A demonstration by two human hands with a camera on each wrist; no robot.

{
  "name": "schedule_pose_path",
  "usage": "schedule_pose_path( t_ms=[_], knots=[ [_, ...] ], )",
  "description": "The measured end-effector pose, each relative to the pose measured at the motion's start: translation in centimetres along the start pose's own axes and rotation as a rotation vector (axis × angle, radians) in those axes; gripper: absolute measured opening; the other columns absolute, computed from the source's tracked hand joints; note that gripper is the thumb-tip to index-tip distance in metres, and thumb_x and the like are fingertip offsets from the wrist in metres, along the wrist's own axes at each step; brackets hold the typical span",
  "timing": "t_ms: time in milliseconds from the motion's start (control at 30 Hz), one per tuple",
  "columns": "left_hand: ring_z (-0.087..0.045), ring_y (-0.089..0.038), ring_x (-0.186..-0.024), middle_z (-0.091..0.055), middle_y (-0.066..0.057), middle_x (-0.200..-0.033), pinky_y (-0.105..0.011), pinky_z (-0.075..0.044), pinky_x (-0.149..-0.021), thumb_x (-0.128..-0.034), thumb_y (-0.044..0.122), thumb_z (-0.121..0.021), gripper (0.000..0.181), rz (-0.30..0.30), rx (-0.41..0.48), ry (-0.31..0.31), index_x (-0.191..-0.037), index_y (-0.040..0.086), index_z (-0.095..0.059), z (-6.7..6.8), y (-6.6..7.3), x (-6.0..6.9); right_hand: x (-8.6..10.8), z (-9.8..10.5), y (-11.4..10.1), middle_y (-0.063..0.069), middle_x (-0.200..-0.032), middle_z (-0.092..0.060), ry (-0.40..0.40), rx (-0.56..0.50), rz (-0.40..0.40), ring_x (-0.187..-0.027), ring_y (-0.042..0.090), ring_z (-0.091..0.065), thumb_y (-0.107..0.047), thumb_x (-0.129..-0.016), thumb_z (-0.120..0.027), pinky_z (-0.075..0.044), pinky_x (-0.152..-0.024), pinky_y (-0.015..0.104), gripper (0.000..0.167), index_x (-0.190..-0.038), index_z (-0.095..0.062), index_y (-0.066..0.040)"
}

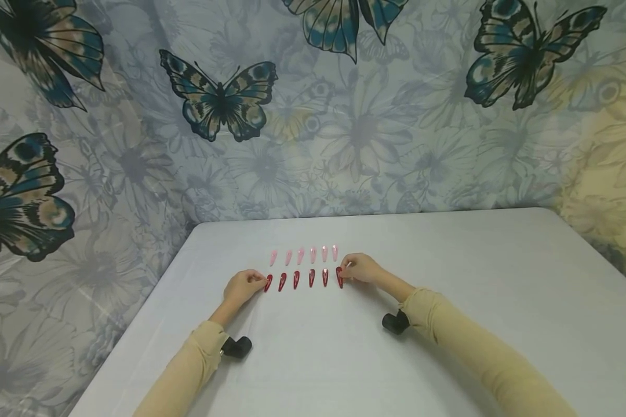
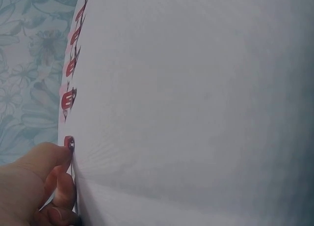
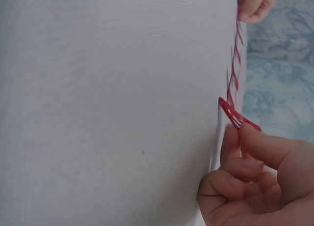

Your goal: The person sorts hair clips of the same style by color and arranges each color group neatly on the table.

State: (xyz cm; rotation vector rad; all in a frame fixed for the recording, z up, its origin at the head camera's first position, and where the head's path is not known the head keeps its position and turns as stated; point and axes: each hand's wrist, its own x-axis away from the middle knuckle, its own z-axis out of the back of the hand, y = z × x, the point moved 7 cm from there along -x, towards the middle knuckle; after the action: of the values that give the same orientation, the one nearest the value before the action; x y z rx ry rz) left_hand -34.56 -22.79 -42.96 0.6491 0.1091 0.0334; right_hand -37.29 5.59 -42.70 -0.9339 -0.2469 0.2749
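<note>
Red snap hair clips form a row on the white table, with a row of pink snap hair clips [image 1: 313,253] behind them. At the row's left end, my left hand [image 1: 244,286] pinches the leftmost red hair clip [image 1: 268,283] between thumb and finger; in the left wrist view only the near end of that clip [image 2: 69,142] shows past the fingertips. My right hand [image 1: 362,268] pinches the rightmost red hair clip [image 1: 339,277]. The right wrist view shows this clip [image 3: 230,112] tilted, its far end hidden by the thumb. Between the hands lie several other red clips [image 1: 311,278].
The white table [image 1: 313,359] stretches toward me and to both sides of the rows. Behind it and at the left hangs a butterfly-and-flower patterned cloth [image 1: 355,133]. Black wrist devices [image 1: 237,347] sit at both sleeve cuffs.
</note>
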Motion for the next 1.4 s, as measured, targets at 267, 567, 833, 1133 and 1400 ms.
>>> schedule_pose_path(
  t_ms=[267,567,833,1133,1400],
  knots=[
    [-0.040,-0.012,-0.053,-0.047,0.005,-0.058,-0.026,-0.032,-0.049,-0.0775,0.023,-0.068,0.013,-0.004,-0.006,0.003,-0.079,0.010,-0.067,-0.04,-0.18,-0.07,-0.16,-0.07,-0.17,0.003,-0.065,-0.050,0.072,0.096,0.012,-0.059,0.013,-0.044,-0.006,-0.080,-0.065,-0.037,-0.053,0.024,0.013,-0.072,-0.055,-0.003],
    [-0.040,-0.012,-0.053,-0.047,0.005,-0.057,-0.026,-0.032,-0.049,-0.0775,0.022,-0.068,0.012,-0.025,0.005,0.010,-0.079,0.011,-0.067,-0.03,-0.14,-0.28,-0.34,0.11,0.02,0.002,-0.066,-0.050,0.093,0.087,-0.027,-0.057,0.014,-0.044,-0.009,-0.078,-0.067,-0.036,-0.050,0.024,0.012,-0.074,-0.056,-0.006],
    [-0.039,-0.012,-0.052,-0.046,0.005,-0.056,-0.026,-0.030,-0.049,-0.0770,0.022,-0.068,0.012,-0.017,0.013,0.011,-0.079,0.010,-0.068,0.01,-0.24,-0.30,-0.48,0.32,0.40,0.003,-0.064,-0.050,0.123,0.105,-0.020,-0.055,0.013,-0.043,-0.011,-0.077,-0.068,-0.036,-0.047,0.024,0.013,-0.073,-0.057,-0.004],
    [-0.039,-0.012,-0.051,-0.046,0.005,-0.056,-0.026,-0.031,-0.049,-0.0776,0.022,-0.068,0.012,-0.012,0.019,0.008,-0.079,0.010,-0.068,-0.08,-0.29,-0.28,-0.50,0.17,0.62,0.002,-0.061,-0.050,0.134,0.123,-0.057,-0.052,0.012,-0.041,-0.013,-0.077,-0.068,-0.035,-0.045,0.023,0.015,-0.069,-0.059,-0.004],
    [-0.038,-0.012,-0.052,-0.045,0.004,-0.056,-0.026,-0.030,-0.049,-0.0781,0.022,-0.068,0.013,-0.005,0.016,0.008,-0.079,0.010,-0.068,-0.15,-0.34,-0.18,-0.20,0.24,0.52,0.001,-0.060,-0.049,0.131,0.120,-0.066,-0.051,0.011,-0.040,-0.014,-0.078,-0.067,-0.034,-0.045,0.023,0.016,-0.069,-0.060,-0.004]
  ],
)
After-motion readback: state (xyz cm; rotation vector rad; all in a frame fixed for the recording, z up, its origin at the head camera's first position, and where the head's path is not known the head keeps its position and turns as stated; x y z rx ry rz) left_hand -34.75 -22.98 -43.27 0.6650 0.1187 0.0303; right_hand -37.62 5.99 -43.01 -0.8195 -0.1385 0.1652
